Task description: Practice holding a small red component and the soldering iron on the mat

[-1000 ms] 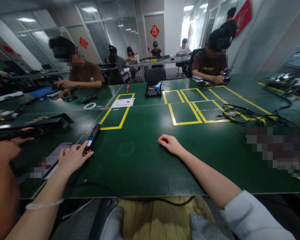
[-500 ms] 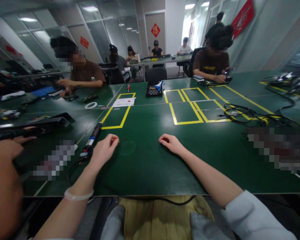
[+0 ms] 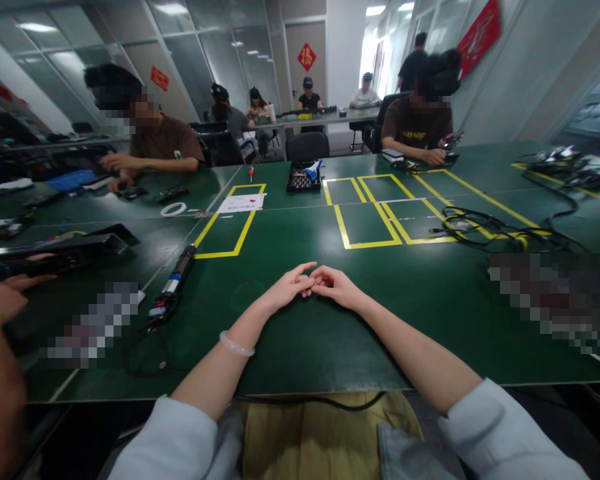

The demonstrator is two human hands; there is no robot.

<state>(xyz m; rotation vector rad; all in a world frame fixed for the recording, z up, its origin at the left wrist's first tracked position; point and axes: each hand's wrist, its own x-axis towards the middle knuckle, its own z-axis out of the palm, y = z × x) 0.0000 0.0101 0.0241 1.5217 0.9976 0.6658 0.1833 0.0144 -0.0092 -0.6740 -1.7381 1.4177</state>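
My left hand (image 3: 293, 288) and my right hand (image 3: 336, 287) meet with their fingertips together above the green table (image 3: 280, 353). The left thumb and fingers are pinched, while its index finger points out along the top. On the right, the fingers are curled and pressed against the thumb. A tiny speck shows where the fingertips meet, too small to name. To the left of my hands lies a dark cylindrical tool (image 3: 173, 287) with a blue and white band and a cable at its near end.
Yellow tape rectangles (image 3: 373, 245) mark the table, with a paper sheet (image 3: 243, 203) on one. A black tray (image 3: 303, 185) holds small parts. Black cables (image 3: 473, 227) lie at right. A co-worker's arm (image 3: 0, 333) reaches in from the left; other people sit opposite.
My left hand has moved right, away from beside the cylindrical tool, to meet my right hand. The right hand has stayed in about the same place. The view has shifted slightly.
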